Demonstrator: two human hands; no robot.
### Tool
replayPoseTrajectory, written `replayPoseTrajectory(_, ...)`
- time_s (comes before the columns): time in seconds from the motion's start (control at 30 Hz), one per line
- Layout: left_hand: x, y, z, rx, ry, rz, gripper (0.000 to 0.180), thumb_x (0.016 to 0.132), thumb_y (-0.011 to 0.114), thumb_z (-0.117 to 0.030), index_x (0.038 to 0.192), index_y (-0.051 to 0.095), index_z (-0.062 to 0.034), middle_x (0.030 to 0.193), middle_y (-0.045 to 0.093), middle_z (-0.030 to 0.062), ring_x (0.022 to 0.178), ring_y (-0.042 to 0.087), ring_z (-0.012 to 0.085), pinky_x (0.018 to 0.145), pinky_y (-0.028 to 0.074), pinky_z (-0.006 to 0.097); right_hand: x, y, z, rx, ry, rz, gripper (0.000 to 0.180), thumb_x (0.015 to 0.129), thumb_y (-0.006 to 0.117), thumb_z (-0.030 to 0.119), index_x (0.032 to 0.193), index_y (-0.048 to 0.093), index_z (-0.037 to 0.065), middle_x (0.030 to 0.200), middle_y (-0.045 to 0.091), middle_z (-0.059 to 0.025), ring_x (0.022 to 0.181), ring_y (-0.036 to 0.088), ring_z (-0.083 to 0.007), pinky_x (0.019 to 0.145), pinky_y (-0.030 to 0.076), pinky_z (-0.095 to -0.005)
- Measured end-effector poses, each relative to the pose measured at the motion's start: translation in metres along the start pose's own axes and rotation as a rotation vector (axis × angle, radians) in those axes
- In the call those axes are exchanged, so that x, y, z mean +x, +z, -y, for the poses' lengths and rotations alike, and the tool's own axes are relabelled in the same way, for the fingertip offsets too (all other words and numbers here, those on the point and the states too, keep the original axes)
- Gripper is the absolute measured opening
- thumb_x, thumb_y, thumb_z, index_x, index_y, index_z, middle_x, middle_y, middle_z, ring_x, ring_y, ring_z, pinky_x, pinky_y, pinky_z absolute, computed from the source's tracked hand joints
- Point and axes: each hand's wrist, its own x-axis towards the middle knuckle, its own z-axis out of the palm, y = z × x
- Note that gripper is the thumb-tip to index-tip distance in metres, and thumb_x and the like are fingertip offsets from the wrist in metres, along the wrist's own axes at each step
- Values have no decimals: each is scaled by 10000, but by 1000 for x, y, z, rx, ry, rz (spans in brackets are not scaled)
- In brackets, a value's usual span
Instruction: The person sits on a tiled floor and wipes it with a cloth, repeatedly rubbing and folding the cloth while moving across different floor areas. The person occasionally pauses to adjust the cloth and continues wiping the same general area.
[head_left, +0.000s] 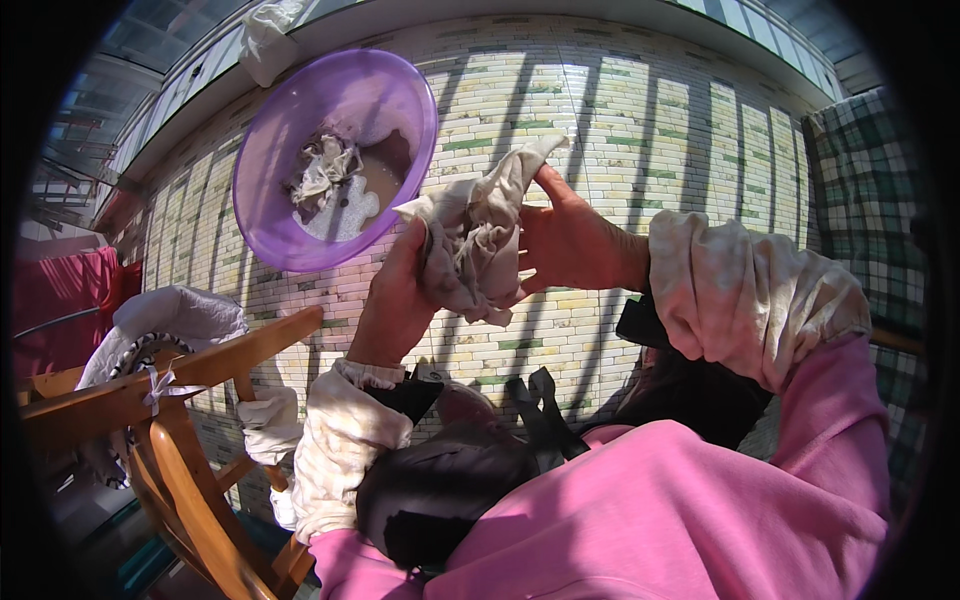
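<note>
Both my hands hold one wet, crumpled pale cloth (478, 235) in front of me above the tiled floor. My left hand (397, 295) grips its lower bunched part from the left. My right hand (570, 240) holds its upper end, fingers wrapped around the right side. A purple plastic basin (400, 95) lies on the floor beyond my left hand, with cloudy water and another bunched cloth (325, 170) inside it. My sleeves are pale, rolled over pink ones.
A wooden chair frame (180, 400) with white cloths (175, 310) draped on it stands at the lower left. A green checked fabric (865, 200) hangs at the right edge. Red cloth (70, 290) is at the far left. Railing shadows stripe the brick-pattern floor (620, 110).
</note>
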Motion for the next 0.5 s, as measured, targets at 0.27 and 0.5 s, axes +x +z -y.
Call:
replayPoseTrajectory(0.27, 5, -11, -10, 270, 59, -252, 510, 964, 341, -399, 1259, 432, 8, 1078, 573, 126, 969, 524, 179, 885, 464, 391, -28, -14, 30, -336, -371, -308, 278, 891, 510, 259, 1020, 551, 17, 931, 608, -57, 794, 608, -138, 700, 521, -290)
replayPoseTrajectory(0.5, 13, -59, 4, 241, -59, -295, 424, 971, 389, -338, 1183, 470, 20, 1003, 598, 134, 881, 567, 166, 831, 498, 355, -163, -80, 128, -827, -311, -740, 181, 862, 570, 150, 991, 534, 29, 812, 601, -49, 682, 592, -80, 583, 517, -212)
